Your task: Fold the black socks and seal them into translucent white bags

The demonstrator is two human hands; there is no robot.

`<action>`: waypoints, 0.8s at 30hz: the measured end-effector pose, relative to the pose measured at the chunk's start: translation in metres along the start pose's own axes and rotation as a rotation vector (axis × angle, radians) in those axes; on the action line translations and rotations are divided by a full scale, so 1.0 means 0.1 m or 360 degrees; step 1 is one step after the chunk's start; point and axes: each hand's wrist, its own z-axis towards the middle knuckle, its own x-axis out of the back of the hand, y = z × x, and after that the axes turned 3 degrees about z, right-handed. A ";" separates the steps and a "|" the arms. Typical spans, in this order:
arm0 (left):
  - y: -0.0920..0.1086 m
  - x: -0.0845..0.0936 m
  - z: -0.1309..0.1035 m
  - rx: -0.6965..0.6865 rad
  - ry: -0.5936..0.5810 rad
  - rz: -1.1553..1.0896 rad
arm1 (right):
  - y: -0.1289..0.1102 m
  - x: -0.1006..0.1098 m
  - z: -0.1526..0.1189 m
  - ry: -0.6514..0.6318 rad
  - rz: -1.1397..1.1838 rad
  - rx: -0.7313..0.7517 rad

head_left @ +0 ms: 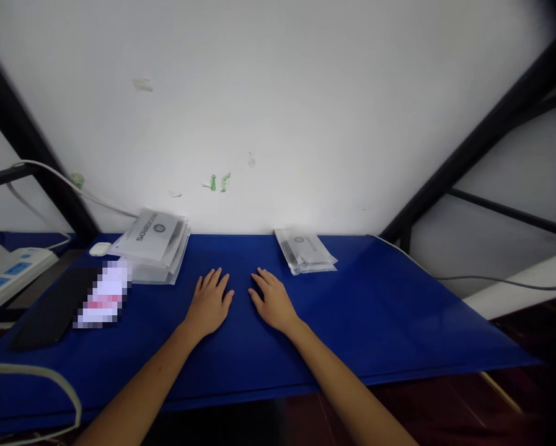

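My left hand (pixel 209 302) and my right hand (pixel 273 300) lie flat, palms down, side by side on the blue mat (pixel 375 310) in the middle of the table. Both hold nothing and their fingers are spread. A stack of clear printed packets (pixel 154 244) lies beyond my left hand near the wall. A smaller pile of clear packets (pixel 305 251) lies beyond my right hand. Neither hand touches a pile.
A black flat pad (pixel 49 313) and a blurred card (pixel 103 294) lie at the left. A small white device (pixel 100 249) sits by the wall. A white power strip (pixel 8 272) and cables are far left. Black frame bars (pixel 468 148) slant on both sides.
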 end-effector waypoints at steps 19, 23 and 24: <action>0.06 0.03 0.06 0.0013 -0.0095 0.0193 | 0.01 0.06 -0.06 0.0071 0.0104 0.0088; 0.19 0.02 0.12 -0.0008 -0.0119 0.0255 | 0.03 0.10 -0.06 0.0206 0.0115 0.0052; 0.24 0.01 0.14 -0.0024 -0.0119 0.0243 | 0.04 0.12 -0.06 0.0256 0.0103 0.0028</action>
